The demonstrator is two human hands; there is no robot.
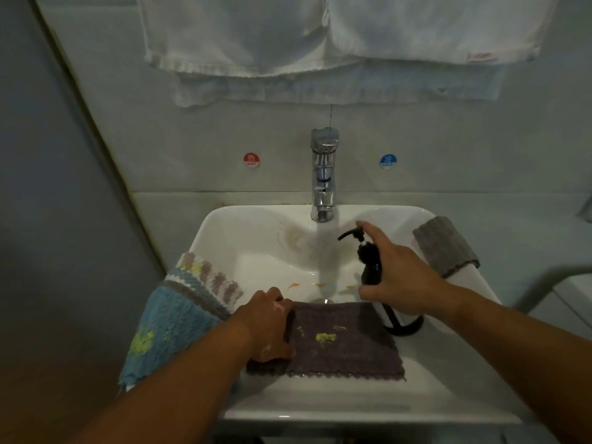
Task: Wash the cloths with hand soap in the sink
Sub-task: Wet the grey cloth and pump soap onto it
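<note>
Two bare arms reach in from the bottom. The left hand (267,325) is at the front of the white sink (448,389). Its fingers are curled over the left edge of a dark purple cloth (346,344) and hold it. The cloth lies flat in the sink, near the front rim, and it has yellow spots on it.

The right hand (403,280) is wrapped round a black soap bottle (370,267). The bottle is tipped, and its spout points left, over the bowl. One finger is stretched out on top of the pump, and the thumb and other fingers are curled round the bottle. The bottom of the bottle sits just past the right edge of the purple cloth.

A blue cloth (166,325) with a yellow spot hangs over the left rim. A grey cloth (445,245) sits on the right rim. Small orange marks dot the bowl.

A shiny tap (324,177) stands at the back. A red sticker (251,160) is on the wall to its left and a blue sticker (388,161) to its right. White towels (256,36) hang above.
</note>
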